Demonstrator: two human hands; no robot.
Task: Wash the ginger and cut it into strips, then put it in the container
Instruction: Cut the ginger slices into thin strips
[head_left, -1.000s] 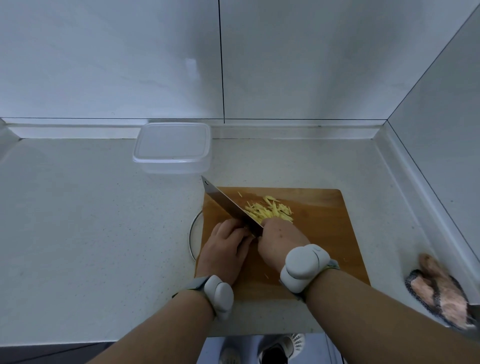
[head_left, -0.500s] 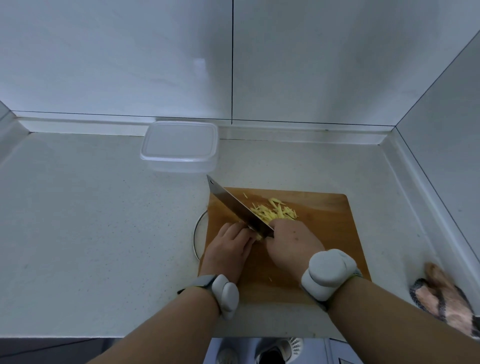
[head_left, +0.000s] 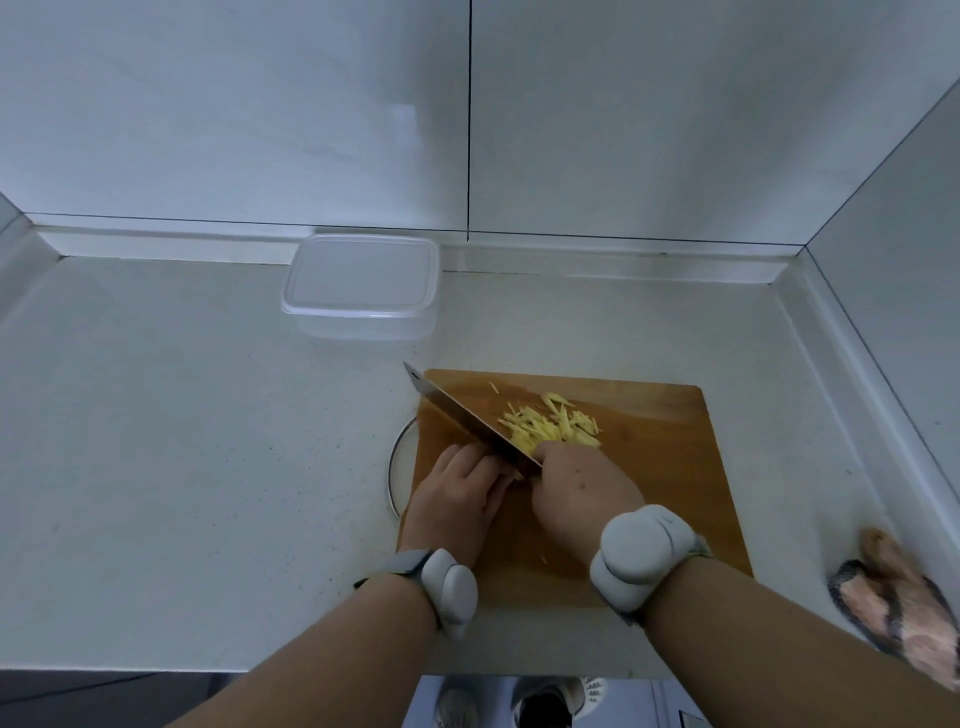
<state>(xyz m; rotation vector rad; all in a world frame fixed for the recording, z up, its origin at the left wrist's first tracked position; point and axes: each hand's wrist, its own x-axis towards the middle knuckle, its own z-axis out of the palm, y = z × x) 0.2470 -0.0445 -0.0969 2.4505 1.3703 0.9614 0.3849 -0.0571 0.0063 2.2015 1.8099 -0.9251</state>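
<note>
The wooden cutting board (head_left: 649, 467) lies flat under both hands, a stiff, steady base that should not need holding. Well beyond the hands, against the wall, stands the clear plastic container (head_left: 361, 283); it looks light and thin-walled, with what seems to be a lid on, so it is best taken by its rim or two sides. The cleaver (head_left: 467, 423) runs diagonally away from the right hand (head_left: 576, 493), which grips its handle with curled fingers; the blade is rigid, probably heavy, and safe only at the handle. The left hand (head_left: 457, 493) rests just left of the blade with knuckles bent over the uncut ginger piece, which is almost wholly hidden, so I cannot tell how much remains. Just beyond the right hand's knuckles lies the pile of ginger strips (head_left: 550, 426), thin, light, moist and easily scattered; I judge it best gathered by scooping with the blade and a cupped hand. Against the earlier frames, the hands and blade keep nearly the same pose, the pile looks about as large, and the view has shifted slightly.
</note>
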